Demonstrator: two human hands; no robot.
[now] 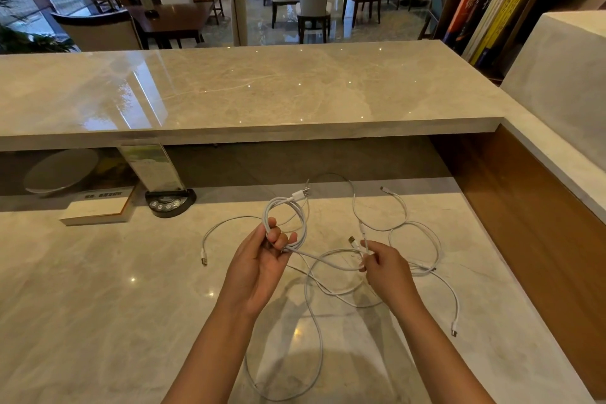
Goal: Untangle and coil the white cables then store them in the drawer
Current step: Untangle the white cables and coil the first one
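Gripping a small coil (288, 223) of cable, the left hand (262, 259) hovers over the desk (98, 305). Right hand (382, 262) pinches the loose strand beside a plug (352, 241); that strand runs leftward toward the coil, while slack sprawls below.

Two bare forearms rise from the bottom edge — no sleeves, watch or bracelet show on either. The left hand (259, 267) and the right hand (387, 267) are both ungloved — slim, with short plain nails on the fingers (286, 241).
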